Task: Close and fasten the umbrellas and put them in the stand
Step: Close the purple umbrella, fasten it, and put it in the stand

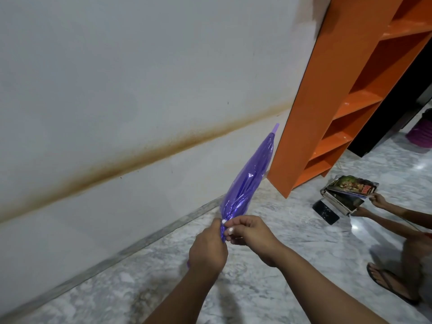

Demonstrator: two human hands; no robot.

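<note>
A folded purple umbrella (247, 176) points up and away from me toward the white wall, its canopy gathered and glossy. My left hand (208, 249) grips its lower end, hiding the handle. My right hand (250, 232) pinches the small strap with its white snap at the base of the canopy, right next to my left hand's fingers. No umbrella stand is in view.
An orange shelf unit (346, 94) leans against the wall to the right. Another person at the right edge holds books (348, 190) over a dark phone (325, 211) on the marble floor (257, 288). A purple object (420, 134) sits far right.
</note>
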